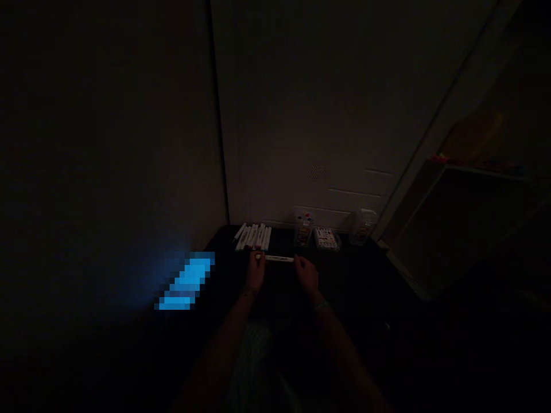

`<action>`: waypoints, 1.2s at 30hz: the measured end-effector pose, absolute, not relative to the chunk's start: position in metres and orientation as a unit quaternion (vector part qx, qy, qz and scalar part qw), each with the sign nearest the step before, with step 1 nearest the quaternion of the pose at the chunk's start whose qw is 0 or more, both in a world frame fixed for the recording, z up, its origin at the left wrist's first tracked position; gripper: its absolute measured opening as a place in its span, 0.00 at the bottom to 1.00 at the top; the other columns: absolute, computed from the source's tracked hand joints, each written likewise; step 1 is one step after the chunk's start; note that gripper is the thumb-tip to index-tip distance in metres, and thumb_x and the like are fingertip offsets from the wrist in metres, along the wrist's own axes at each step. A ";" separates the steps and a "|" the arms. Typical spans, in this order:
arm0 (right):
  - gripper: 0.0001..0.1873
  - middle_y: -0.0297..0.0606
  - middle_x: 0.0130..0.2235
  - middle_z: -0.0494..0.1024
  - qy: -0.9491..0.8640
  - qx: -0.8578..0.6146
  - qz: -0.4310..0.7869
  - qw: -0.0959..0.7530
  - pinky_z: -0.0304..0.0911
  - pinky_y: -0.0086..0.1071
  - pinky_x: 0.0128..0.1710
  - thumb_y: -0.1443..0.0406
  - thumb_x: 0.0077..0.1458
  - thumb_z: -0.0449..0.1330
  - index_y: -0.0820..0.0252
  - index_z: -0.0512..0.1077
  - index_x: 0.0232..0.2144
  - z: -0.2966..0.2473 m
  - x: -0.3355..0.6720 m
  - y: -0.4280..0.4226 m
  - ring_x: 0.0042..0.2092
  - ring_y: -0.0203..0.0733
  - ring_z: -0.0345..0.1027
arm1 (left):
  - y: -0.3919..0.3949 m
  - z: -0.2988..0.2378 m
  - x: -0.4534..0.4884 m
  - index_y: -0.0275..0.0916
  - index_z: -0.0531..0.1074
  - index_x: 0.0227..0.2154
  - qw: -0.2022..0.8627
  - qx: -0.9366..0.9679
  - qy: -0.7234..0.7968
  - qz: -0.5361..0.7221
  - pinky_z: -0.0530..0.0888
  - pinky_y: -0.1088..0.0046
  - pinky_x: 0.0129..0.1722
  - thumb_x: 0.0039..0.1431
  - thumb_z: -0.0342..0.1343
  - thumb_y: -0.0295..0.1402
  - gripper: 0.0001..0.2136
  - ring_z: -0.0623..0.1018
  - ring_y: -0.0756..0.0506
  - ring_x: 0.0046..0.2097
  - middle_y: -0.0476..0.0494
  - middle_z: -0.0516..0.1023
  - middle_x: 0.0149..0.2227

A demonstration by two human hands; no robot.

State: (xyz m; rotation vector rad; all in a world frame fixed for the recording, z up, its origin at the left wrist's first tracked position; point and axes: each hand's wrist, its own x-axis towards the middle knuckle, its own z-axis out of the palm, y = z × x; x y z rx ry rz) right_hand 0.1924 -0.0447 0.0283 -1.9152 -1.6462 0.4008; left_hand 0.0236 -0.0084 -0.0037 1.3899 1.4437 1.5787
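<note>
A white marker point(279, 258) lies level between my two hands over the dark table. My left hand point(257, 272) is closed on its left end, and my right hand point(306, 274) pinches its right end. Just beyond my left hand, a row of several white markers point(253, 236) rests on the table. Behind my right hand are a clear container point(303, 231) with coloured marker ends showing at its top and a clear case point(326, 238) of markers lying beside it. The light is dim, so fine detail of my fingers is lost.
Another clear container point(364, 228) stands at the table's point(357, 281) back right corner. A pixelated bright blue screen point(189, 281) glows at the left. A wall point(301, 143) rises behind the table, and a shelf unit point(456, 212) stands on the right.
</note>
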 end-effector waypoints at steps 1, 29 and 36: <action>0.28 0.35 0.39 0.73 -0.616 -0.721 0.142 0.285 0.55 0.25 0.37 0.50 0.57 0.34 0.53 0.69 0.40 0.027 0.192 -0.044 0.41 0.36 0.65 | -0.009 -0.004 0.023 0.39 0.62 0.35 0.288 0.525 0.539 0.592 0.65 0.74 0.31 0.52 0.44 0.43 0.14 0.69 0.51 0.28 0.50 0.68 0.26; 0.29 0.41 0.33 0.75 -0.616 -0.745 0.065 0.248 0.55 0.28 0.32 0.49 0.56 0.33 0.57 0.69 0.34 0.011 0.190 -0.032 0.35 0.39 0.68 | -0.014 0.000 0.023 0.40 0.65 0.31 0.267 0.559 0.558 0.553 0.64 0.75 0.32 0.52 0.43 0.38 0.10 0.69 0.50 0.29 0.50 0.69 0.26; 0.29 0.40 0.33 0.75 -0.618 -0.742 0.067 0.252 0.55 0.28 0.32 0.50 0.57 0.33 0.57 0.69 0.34 0.010 0.191 -0.032 0.35 0.38 0.68 | -0.013 0.000 0.024 0.39 0.64 0.30 0.273 0.554 0.565 0.547 0.65 0.75 0.31 0.52 0.43 0.37 0.09 0.69 0.50 0.28 0.50 0.70 0.25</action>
